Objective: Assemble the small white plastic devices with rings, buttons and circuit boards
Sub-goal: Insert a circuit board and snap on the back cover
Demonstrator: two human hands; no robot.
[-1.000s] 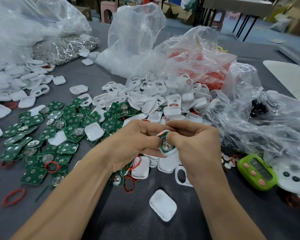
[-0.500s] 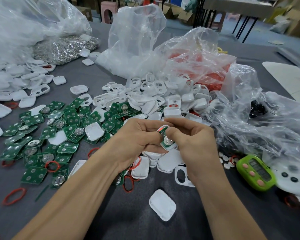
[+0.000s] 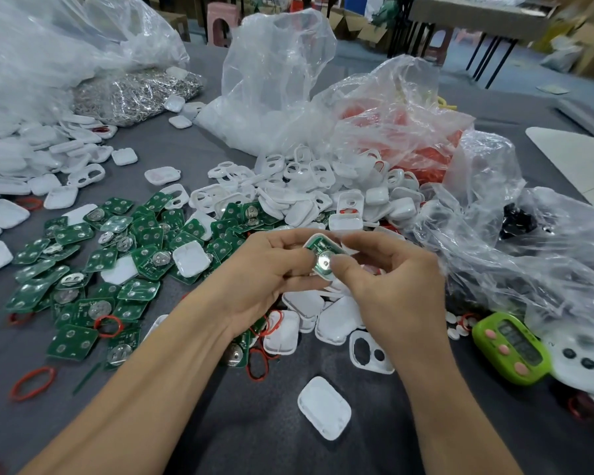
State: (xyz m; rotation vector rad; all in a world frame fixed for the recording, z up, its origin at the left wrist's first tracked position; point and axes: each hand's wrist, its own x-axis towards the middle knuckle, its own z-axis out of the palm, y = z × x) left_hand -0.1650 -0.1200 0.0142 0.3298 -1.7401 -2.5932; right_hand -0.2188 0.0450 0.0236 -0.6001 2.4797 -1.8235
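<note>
Both the left hand (image 3: 264,269) and right hand (image 3: 391,286) pinch the white device (image 3: 324,273), green board (image 3: 318,246) showing, above the counter (image 3: 254,440), at twelve o'clock from a loose shell (image 3: 324,407). Best press the board's edges evenly, flat.

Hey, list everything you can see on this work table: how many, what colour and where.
half-built device: one, white shell with green board, between both hands
circuit boards: many, green, spread left of the hands
shell halves: many, white, piled behind the hands
rubber rings: several, red, loose at front left
back cover: one, white, alone near the front
front frame: one, white, beside the right wrist
small buttons: a few, white, left of the timer
timer: one, green, right side
plastic bags: several, clear, back and right
metal parts: a heap, silver, back left
table: one, grey, under everything
left hand: one, grips the device
right hand: one, pinches the device
</note>
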